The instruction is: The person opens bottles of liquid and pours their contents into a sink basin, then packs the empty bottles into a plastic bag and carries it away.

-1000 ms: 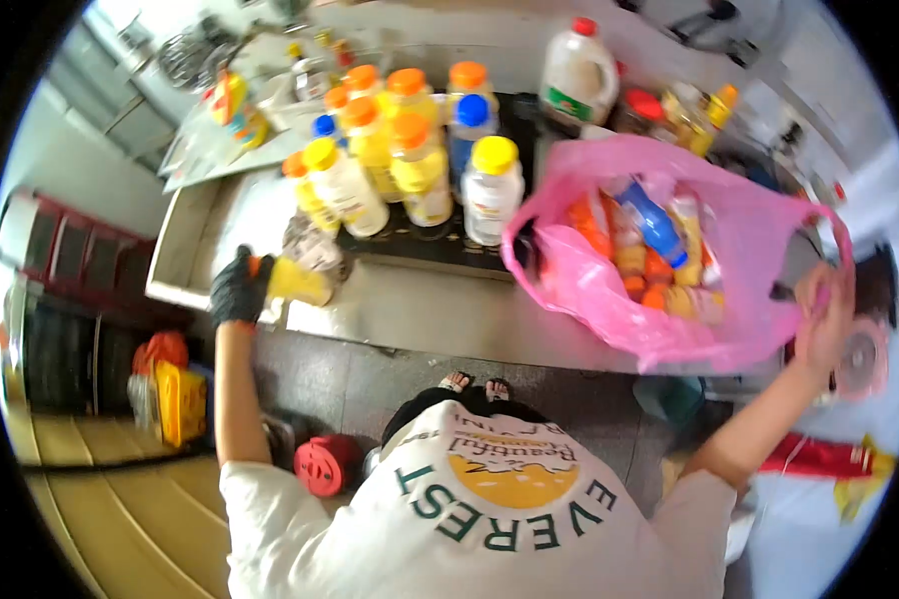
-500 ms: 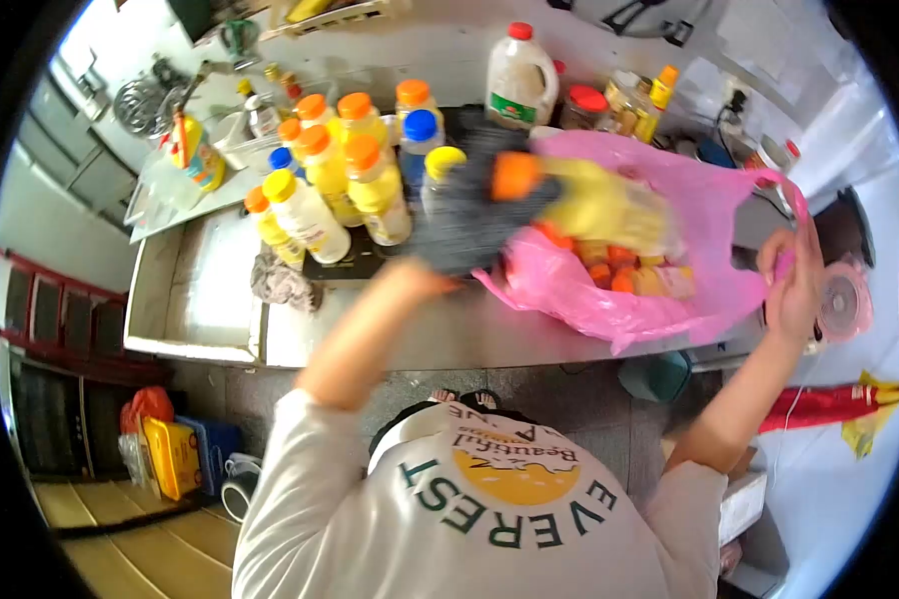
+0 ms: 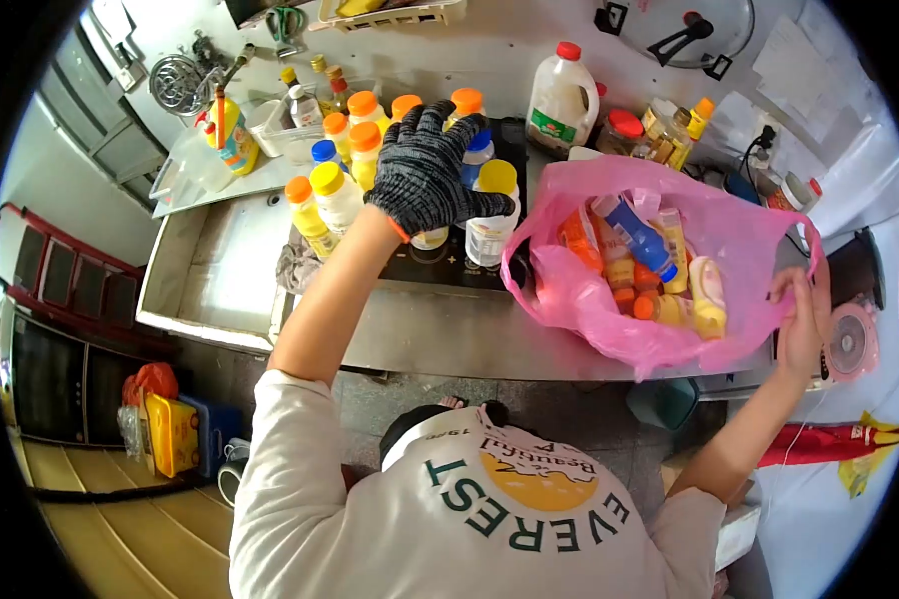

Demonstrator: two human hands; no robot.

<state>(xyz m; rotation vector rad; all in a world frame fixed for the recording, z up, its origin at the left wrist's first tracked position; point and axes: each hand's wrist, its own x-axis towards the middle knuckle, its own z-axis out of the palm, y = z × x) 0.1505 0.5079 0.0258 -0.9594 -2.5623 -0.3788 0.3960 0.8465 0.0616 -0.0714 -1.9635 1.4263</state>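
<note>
My left hand (image 3: pixel 430 172), in a dark grey knit glove, is over the group of bottles with its fingers spread, hiding some of them. Near its thumb stands a white bottle with a yellow cap (image 3: pixel 492 215). Orange-capped bottles (image 3: pixel 366 110) and another yellow-capped bottle (image 3: pixel 336 196) stand to its left. My bare right hand (image 3: pixel 799 324) is closed on the right edge of the pink plastic bag (image 3: pixel 609 334). Inside the open bag lie several bottles, among them a blue one (image 3: pixel 637 238) and a yellow one (image 3: pixel 708 298).
Behind the bag stand a large red-capped jug (image 3: pixel 562 103) and jars (image 3: pixel 621 132). A crumpled cloth (image 3: pixel 297 265) lies beside the sink basin (image 3: pixel 210 260). A yellow spray bottle (image 3: pixel 232 138) is at the back left. The counter's front edge (image 3: pixel 449 364) faces my body.
My left hand carried an orange-capped yellow bottle to the bag, let it go and came back over the standing bottles. Another yellow bottle now shows in the bag. My right hand still holds the bag.
</note>
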